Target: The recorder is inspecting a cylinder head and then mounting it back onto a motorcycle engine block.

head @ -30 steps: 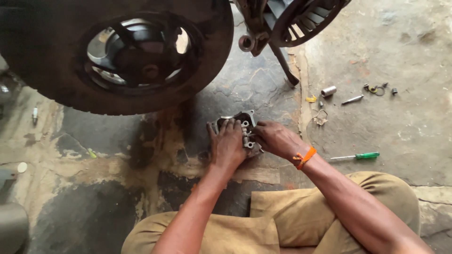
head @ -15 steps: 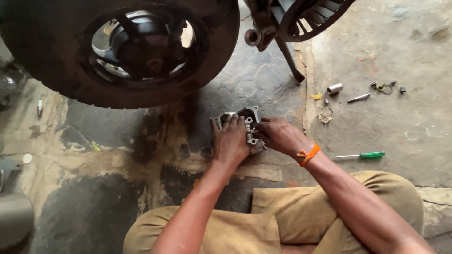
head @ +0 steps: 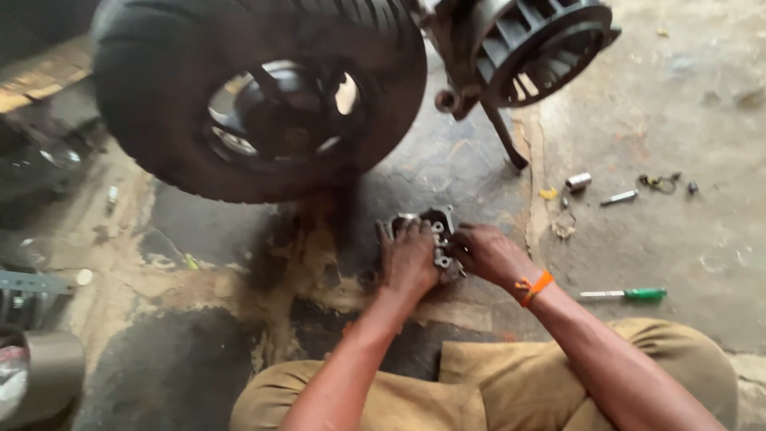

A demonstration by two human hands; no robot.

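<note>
Both hands meet over a small grey metal engine part (head: 435, 239) that lies on the stained concrete floor (head: 686, 104), just in front of the person's knees and below a black scooter tyre (head: 263, 96). The left hand (head: 408, 259) lies on top of the part's left side, its fingers bent and closed down over the metal so that the near edge of the part is hidden beneath them. The right hand (head: 488, 254) comes in from the right and grips the part's other side; its fingertips are tucked against the metal, though whether they pinch something small there is too fine to tell. An orange band (head: 533, 287) circles the right wrist. The two hands are almost touching, with only the studded middle of the part showing between them. To the right of the right forearm a screwdriver with a green handle (head: 624, 294) lies flat on the floor, well apart from the part. Farther off, near the upper right, sit a short silver socket (head: 578, 182), a thin metal pin (head: 619, 197) and a little tangle of dark bits (head: 659, 182). A black finned fan cover (head: 542, 48) hangs at the top beside the tyre, with a dark stand leg (head: 504, 137) slanting down from it to the floor. The person's tan trousers (head: 479, 383) fill the bottom of the view.
</note>
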